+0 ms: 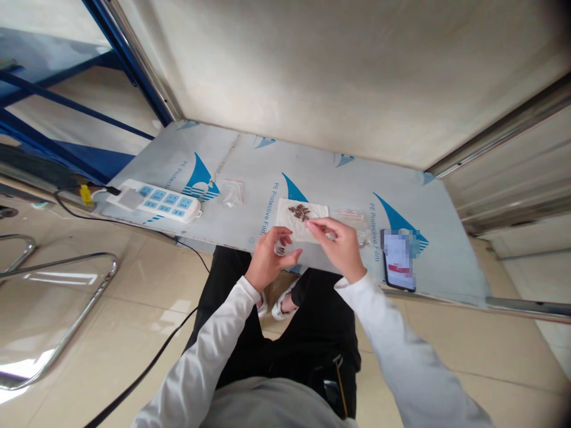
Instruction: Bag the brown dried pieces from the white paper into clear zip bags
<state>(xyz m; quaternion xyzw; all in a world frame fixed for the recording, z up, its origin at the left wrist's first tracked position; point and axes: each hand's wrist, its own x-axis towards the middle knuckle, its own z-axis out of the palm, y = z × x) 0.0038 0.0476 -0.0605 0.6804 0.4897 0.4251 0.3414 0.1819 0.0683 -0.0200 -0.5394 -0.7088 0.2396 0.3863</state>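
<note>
My left hand (270, 257) curls its fingers and thumb around what looks like a small clear plastic bag (281, 247), with a dark bit showing in it. Close by, a white paper sheet (320, 210) lies on the table under a loose pile of small dark brown pieces (300, 212). Thumb and forefinger of my right hand (339, 241) are pinched together at the pile's right edge; whatever is between the fingertips is too small to make out. Beside that hand lie clear zip bags (352, 219) with reddish strips, partly hidden behind it.
The table (267, 156) is covered in printed protective film. A white power strip (163, 202) with blue sockets sits at its left end, its black cable running off the edge. Another clear zip bag (232, 193) lies left of centre. A phone (398, 261) rests near the front right edge.
</note>
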